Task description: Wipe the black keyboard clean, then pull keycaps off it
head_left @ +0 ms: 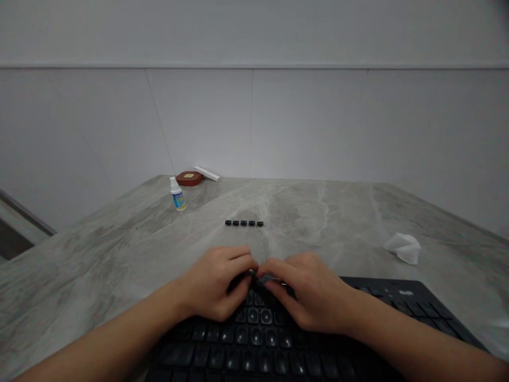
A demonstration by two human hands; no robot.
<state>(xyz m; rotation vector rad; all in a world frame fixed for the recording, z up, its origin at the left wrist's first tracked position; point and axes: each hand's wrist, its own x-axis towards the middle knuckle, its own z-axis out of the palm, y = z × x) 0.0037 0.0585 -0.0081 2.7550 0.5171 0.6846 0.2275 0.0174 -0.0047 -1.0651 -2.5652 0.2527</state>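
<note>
Over the upper rows of a black keyboard (254, 337), my two hands meet at the fingertips. My left hand (222, 281) is closed in a pinch, thumb and forefinger around something small and mostly hidden. A small dark grey piece (265, 279) with a thin bright edge shows at the fingertips of my right hand (308, 292), which is pinched around it. Its kind cannot be made out. Several black keycaps (244, 223) lie in a neat row on the table beyond my hands. My hands and forearms cover parts of the keyboard.
The grey marbled table (318, 217) runs back to a pale wall. A small white spray bottle (178, 195) stands at the back left, near a reddish-brown case (190, 178) and a flat white object (207, 173). Crumpled white tissue (404, 248) lies at the right.
</note>
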